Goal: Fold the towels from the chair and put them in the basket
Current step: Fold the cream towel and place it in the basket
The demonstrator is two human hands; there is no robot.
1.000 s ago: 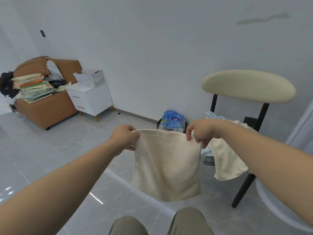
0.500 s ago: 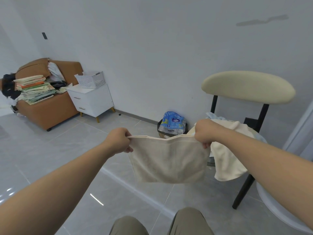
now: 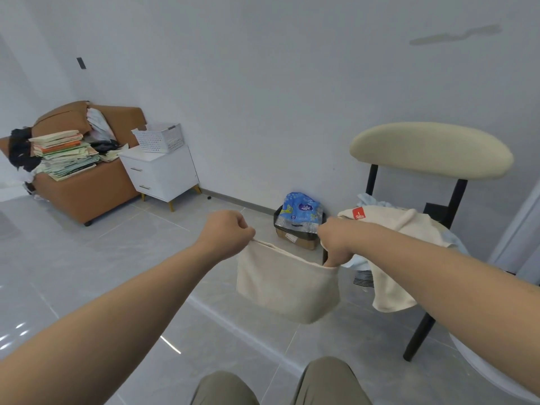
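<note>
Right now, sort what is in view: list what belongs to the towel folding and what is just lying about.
Job: cream cloth towel, held by left hand and right hand; heaped cream and pale blue towels on the black-legged chair; white perforated plastic basket.
Lying about: stacked books, brown sofa, white two-drawer cabinet, blue packet.

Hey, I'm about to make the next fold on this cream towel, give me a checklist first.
1. Left hand grips the cream towel's top edge: ok.
2. Right hand grips the other end: ok.
3. Towel hangs off the floor: ok.
4. Layers lined up evenly: cannot tell.
5. White basket within reach: not ok, it sits on the nightstand across the room.
6. Chair emptied: not ok, more towels lie on it.
</note>
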